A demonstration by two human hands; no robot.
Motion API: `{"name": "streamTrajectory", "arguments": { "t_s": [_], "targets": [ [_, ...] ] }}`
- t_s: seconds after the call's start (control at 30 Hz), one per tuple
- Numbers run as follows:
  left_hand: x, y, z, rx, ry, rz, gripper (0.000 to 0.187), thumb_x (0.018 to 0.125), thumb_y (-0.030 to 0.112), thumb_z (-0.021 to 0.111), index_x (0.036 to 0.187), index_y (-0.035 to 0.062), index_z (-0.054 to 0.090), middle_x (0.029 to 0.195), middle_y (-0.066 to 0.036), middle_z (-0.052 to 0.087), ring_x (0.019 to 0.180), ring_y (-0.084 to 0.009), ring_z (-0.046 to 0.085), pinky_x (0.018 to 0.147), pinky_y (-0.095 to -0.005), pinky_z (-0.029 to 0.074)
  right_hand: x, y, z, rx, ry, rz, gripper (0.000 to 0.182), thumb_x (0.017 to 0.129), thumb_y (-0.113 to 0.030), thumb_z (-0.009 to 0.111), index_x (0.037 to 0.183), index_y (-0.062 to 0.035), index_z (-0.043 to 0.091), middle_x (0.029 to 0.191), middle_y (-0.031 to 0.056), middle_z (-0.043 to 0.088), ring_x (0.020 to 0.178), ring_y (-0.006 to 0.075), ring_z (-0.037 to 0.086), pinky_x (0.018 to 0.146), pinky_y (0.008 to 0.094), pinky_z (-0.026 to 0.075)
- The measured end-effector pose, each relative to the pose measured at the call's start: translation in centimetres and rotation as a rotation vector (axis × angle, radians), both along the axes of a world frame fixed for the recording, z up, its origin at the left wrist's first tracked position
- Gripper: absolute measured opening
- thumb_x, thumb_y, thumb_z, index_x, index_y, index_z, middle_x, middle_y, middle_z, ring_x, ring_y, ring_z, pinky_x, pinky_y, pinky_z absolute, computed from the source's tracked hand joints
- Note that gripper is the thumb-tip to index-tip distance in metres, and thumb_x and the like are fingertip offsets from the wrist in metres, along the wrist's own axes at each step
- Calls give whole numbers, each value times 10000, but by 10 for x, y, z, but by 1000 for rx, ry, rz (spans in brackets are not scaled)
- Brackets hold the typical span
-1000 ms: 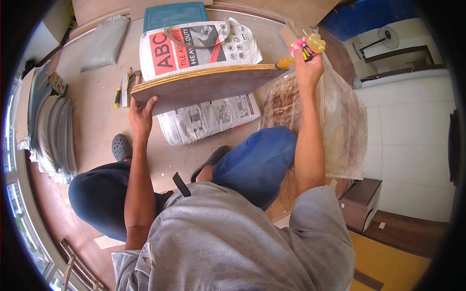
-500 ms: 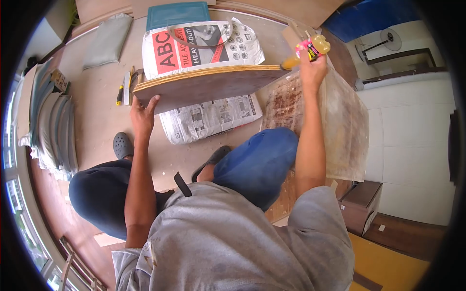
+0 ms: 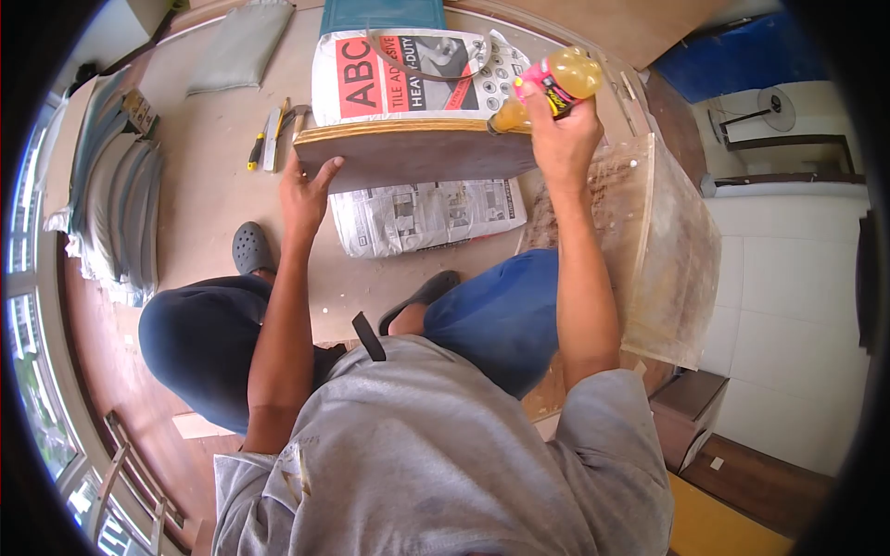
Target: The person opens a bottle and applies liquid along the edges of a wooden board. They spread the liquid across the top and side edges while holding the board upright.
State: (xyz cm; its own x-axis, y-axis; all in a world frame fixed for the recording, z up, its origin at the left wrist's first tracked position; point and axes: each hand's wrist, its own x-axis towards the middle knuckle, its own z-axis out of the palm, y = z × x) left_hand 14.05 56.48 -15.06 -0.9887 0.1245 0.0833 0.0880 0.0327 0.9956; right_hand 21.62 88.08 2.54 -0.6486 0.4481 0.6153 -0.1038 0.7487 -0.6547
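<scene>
My left hand (image 3: pixel 304 196) grips the left end of a plywood board (image 3: pixel 417 159), thumb on its brown face and fingers behind. The board stands on edge, its pale layered edge facing up. My right hand (image 3: pixel 565 144) is wrapped around a plastic bottle (image 3: pixel 577 72) of yellowish liquid with a pink and black label. The bottle is tilted, its neck pointing down and left, with the mouth right at the board's top edge near the right end. Behind the board lies a tile adhesive bag (image 3: pixel 348 79); a second printed bag (image 3: pixel 426 218) lies in front, partly hidden by it.
Left of the board lie a yellow-black handled tool (image 3: pixel 255 153), a flat metal blade (image 3: pixel 273 139) and a hammer (image 3: pixel 298 113). Stacked bags (image 3: pixel 116 208) stand at far left. A stained sheet-like panel (image 3: pixel 672 259) is at right. My feet in clogs (image 3: pixel 250 248) are close below.
My right hand has brought the bottle left along the board's top edge, tilting it more toward the edge. The whole view has shifted, and my left hand keeps its grip on the board.
</scene>
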Motion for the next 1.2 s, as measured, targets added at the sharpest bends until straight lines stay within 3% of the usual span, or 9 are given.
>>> {"name": "streamTrajectory", "arguments": {
  "t_s": [0.2, 0.27, 0.37, 0.5, 0.7, 0.8, 0.9, 1.13, 1.2],
  "targets": [
    [-7, -1, -16, 9, 19, 0, 525, 928, 167, 833, 1370, 0, 604, 1200, -120, 743, 1064, -178, 676, 946, -332, 529, 5, 56, 8, 3, 92, -130, 384, 882, -246, 842, 1164, -26, 701, 1070, 126, 781, 955, 229, 755, 876, 373, 578],
    [-7, 0, -20, 45, 50, -7, 500, 941, 198, 828, 1350, 3, 618, 1192, -102, 744, 1057, -172, 674, 937, -330, 536, 12, 69, 17, 40, -61, -389, 385, 890, -244, 838, 1171, -22, 698, 1080, 111, 778, 968, 208, 745, 893, 360, 573],
    [-7, 1, -18, -15, 31, 19, 504, 942, 197, 827, 1358, 8, 616, 1192, -102, 743, 1051, -172, 674, 936, -331, 536, -1, 43, 5, 19, -6, -97, 387, 895, -243, 835, 1176, -16, 695, 1076, 104, 777, 961, 191, 739, 900, 349, 571],
    [-5, 1, -14, -16, 32, 36, 518, 940, 213, 830, 1364, 11, 613, 1192, -111, 743, 1044, -179, 678, 937, -335, 536, -4, 20, 9, 39, -22, -101, 377, 896, -239, 829, 1170, -16, 696, 1063, 108, 777, 964, 181, 742, 894, 346, 572],
    [-4, 1, -11, -33, 17, 11, 535, 934, 244, 838, 1362, 9, 618, 1172, -125, 747, 1038, -188, 681, 935, -340, 539, 15, 74, 9, 24, 7, -355, 351, 901, -216, 814, 1168, -15, 705, 1086, 120, 787, 972, 219, 757, 891, 380, 582],
    [-2, 0, -9, -1, -4, 8, 534, 934, 239, 838, 1362, 7, 618, 1172, -126, 747, 1039, -188, 681, 931, -340, 541, 2, 33, 6, -26, 25, -93, 352, 892, -219, 823, 1149, -16, 696, 1091, 133, 779, 977, 243, 756, 904, 367, 571],
    [-3, -1, -9, -48, -13, 10, 538, 935, 233, 836, 1370, 6, 612, 1178, -126, 744, 1051, -187, 678, 931, -341, 542, 0, 13, 12, 83, -95, -86, 363, 891, -223, 822, 1160, -18, 691, 1092, 127, 776, 990, 225, 748, 915, 354, 562],
    [-2, 0, -13, -7, 33, 3, 544, 938, 220, 831, 1383, 3, 605, 1179, -115, 744, 1051, -181, 675, 932, -337, 540, 9, 85, 14, 18, -25, -320, 354, 883, -249, 836, 1131, -27, 717, 1027, 97, 788, 943, 203, 749, 883, 367, 571],
    [-5, 0, -14, 47, 23, -9, 543, 939, 216, 830, 1383, 2, 604, 1177, -112, 744, 1047, -181, 676, 931, -337, 540, 1, 41, 10, 23, 4, -190, 360, 876, -248, 843, 1133, -29, 718, 1025, 100, 788, 938, 200, 749, 874, 368, 572]
  ]
}}
